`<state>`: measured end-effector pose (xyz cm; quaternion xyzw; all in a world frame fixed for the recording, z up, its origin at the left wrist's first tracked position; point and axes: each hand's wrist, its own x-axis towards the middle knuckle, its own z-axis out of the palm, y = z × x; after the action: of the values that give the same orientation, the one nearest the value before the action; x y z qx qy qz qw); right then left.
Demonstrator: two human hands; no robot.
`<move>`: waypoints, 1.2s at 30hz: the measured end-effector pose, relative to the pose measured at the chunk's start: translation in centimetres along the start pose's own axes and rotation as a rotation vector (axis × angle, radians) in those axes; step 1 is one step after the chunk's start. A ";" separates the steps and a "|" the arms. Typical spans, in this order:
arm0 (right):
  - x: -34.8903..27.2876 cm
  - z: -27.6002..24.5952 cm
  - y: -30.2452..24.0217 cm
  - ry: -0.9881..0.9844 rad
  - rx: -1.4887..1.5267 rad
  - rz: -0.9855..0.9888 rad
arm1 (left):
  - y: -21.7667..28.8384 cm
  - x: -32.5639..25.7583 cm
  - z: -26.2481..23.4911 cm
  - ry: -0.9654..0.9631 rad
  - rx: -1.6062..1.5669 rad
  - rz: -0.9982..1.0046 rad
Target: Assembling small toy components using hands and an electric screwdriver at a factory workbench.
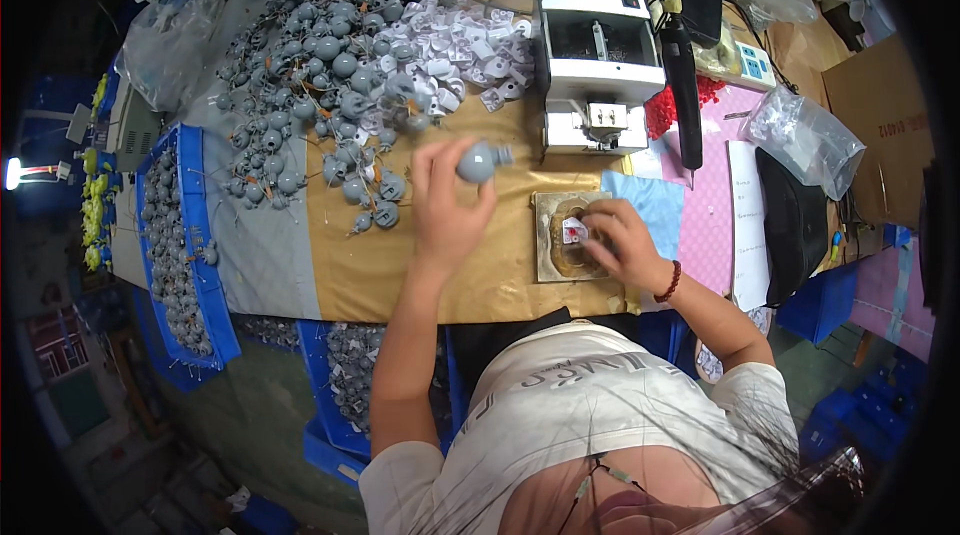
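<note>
Above the table, my left hand [445,205] is closed on a grey bulb-shaped part [477,164], gripping its round body between thumb and fingers; its narrower neck points right. My right hand [628,247] is over a square metal block fixture [546,265] near the table's front edge. Its thumb and fingertips close around the side of a small white plastic piece [574,231] with a red bit in it, which sits in the fixture's hollow. The fingers partly cover that piece. To the left of my left hand spreads a heap of similar grey bulb-shaped parts [328,48], many with thin wires.
White plastic pieces [455,50] are heaped beside the grey ones. A silver bench machine [600,75] stands behind the fixture, with a black electric screwdriver [680,85] hanging next to it. Red small parts [662,115] lie there. A blue tray [215,285] of grey parts is at left.
</note>
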<state>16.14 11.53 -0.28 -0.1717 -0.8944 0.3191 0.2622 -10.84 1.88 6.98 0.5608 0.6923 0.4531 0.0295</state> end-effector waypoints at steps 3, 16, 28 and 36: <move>1.1 -0.5 -0.6 0.083 0.086 0.034 | 2.6 -2.5 -2.6 0.034 -0.254 0.036; 5.6 -0.1 -3.5 0.147 0.179 -0.055 | 3.6 -3.7 -6.8 -0.163 -0.914 -0.208; 8.6 -0.1 -5.4 0.169 0.198 -0.198 | 3.8 -3.4 -7.7 -0.252 -0.927 -0.153; 9.7 2.5 -7.8 -0.255 0.519 -0.096 | 3.0 -5.5 -7.3 -0.405 -1.232 -0.308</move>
<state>5.81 9.15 6.65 -0.0150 -0.8156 0.5436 0.1977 -10.61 -7.02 10.67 0.4104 0.3599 0.6421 0.5383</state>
